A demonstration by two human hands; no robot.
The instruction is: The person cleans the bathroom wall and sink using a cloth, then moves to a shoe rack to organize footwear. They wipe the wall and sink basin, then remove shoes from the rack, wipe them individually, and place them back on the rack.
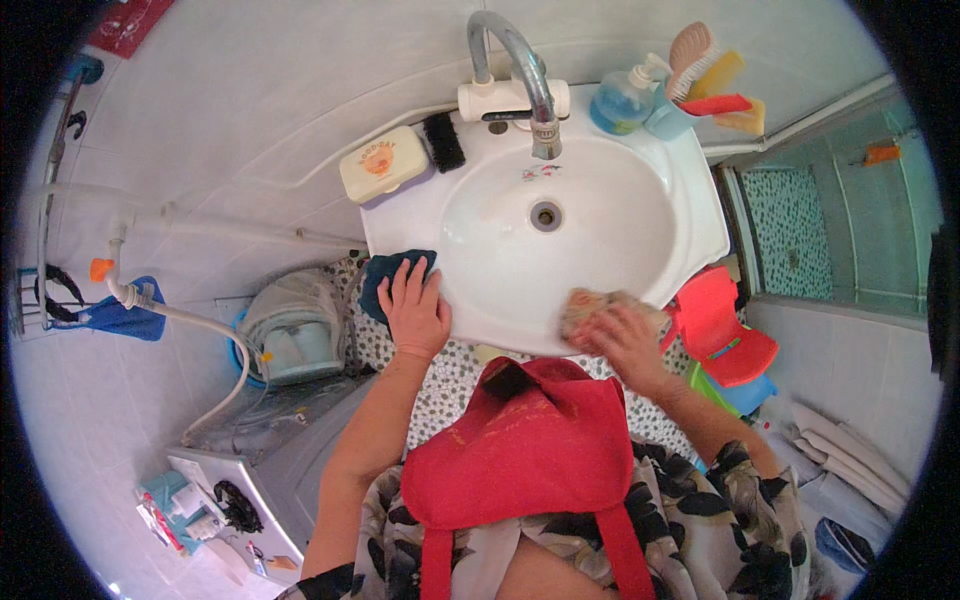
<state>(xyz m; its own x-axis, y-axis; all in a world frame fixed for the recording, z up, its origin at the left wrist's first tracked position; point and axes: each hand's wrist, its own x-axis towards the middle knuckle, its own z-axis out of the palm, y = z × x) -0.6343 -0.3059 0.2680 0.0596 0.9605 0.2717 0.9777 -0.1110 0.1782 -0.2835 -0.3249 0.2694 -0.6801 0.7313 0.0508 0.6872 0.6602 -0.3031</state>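
Observation:
In front of me is a white ceramic washbasin [480, 240] with a drain in its bowl. My left hand [414, 315] holds a bunched dark blue cloth [373, 289] down at the basin's front left corner, the fingers bent over it. My right hand [619, 337], blurred, is around a crumpled beige patterned cloth [581, 311] on the front right rim. Part of that cloth is hidden under the fingers. Over the bowl curves a chrome faucet [517, 45] on a white base, with no water seen running.
A cream soap box [385, 165] and a black brush [444, 142] sit at back left. A soap dispenser [622, 101] and a light blue cup [671, 116] of brushes and combs stand at back right. Below are a red plastic chair [712, 330] and a plastic-covered tub [296, 337].

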